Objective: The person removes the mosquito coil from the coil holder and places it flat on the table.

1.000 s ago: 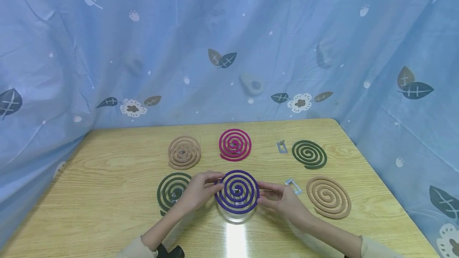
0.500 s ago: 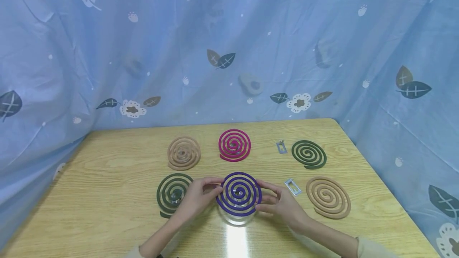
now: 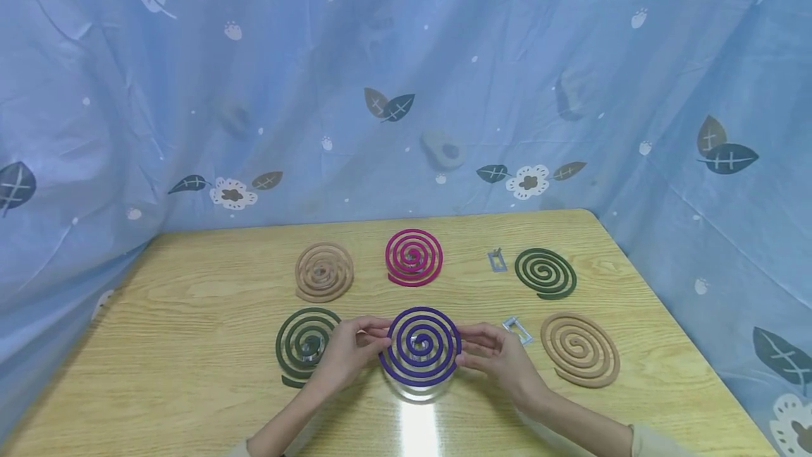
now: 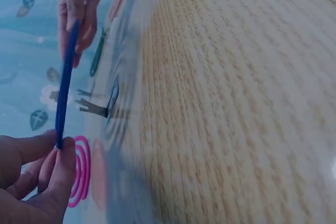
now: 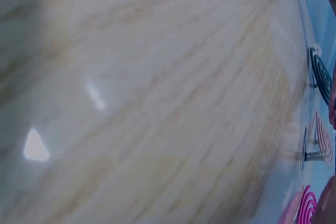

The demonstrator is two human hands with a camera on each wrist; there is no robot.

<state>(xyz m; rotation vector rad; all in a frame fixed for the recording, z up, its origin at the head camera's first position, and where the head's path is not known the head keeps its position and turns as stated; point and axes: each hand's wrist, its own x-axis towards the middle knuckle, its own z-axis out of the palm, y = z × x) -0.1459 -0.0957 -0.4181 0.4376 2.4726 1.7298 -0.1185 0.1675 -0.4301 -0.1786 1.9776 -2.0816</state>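
Observation:
A purple mosquito coil [image 4: 64,87] is held up between my two hands, close above the table. My left hand [image 3: 347,352] pinches its left edge between thumb and fingers. At the opposite edge my right hand [image 3: 504,365] grips the rim with thumb and fingers. Below the coil stands a small metal coil stand [image 4: 94,108] with a forked upright prong, partly visible through the spiral in the head view. The left wrist view shows the coil edge-on, with the prong apart from it. Only slivers of the hands show at the right edge of the right wrist view.
A dark green coil [image 3: 282,344] sits left of my left hand. Behind are a tan coil [image 3: 300,271] and a magenta coil [image 3: 389,257]. To the right lie a green coil [image 3: 574,278], another tan coil [image 3: 615,358] and two bare metal stands [image 3: 497,261] [image 3: 518,331].
The purple coil has shifted slightly toward the near side of the table, with both hands still on it. The right fingers have changed their position a little along its rim.

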